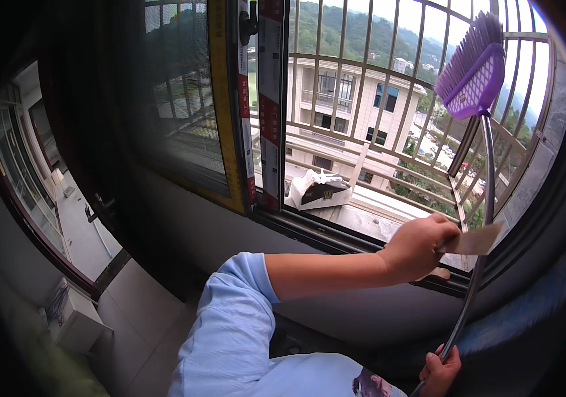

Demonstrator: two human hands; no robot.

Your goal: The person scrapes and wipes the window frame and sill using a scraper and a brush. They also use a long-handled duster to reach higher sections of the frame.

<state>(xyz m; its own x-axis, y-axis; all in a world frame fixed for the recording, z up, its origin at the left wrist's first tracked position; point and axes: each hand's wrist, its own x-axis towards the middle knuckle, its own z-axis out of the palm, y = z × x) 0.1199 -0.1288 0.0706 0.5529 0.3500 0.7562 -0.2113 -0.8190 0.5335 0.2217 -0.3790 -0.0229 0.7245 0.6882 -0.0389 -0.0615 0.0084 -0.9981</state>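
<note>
My left hand (419, 248) reaches across to the right over the window sill, closed around a flat scraper-like blade (476, 240). This blade overlaps the metal broom handle (489, 168) in the view; whether they touch, I cannot tell. Lower right, my right hand (440, 371) grips the same handle near the bottom of the picture. At its top, the purple plastic broom head (476, 84) is held bristles up in front of the window bars. A small tan object (440, 273), partly hidden, lies on the sill just below my left hand.
An open white-and-black box (325, 192) with crumpled white wrapping stands on the outer ledge (367, 221). Metal security bars (355, 64) enclose the window. To the left are a screened sash (189, 99) with yellow edging, a dark door with a handle (104, 202), and a white box (77, 322) on the floor.
</note>
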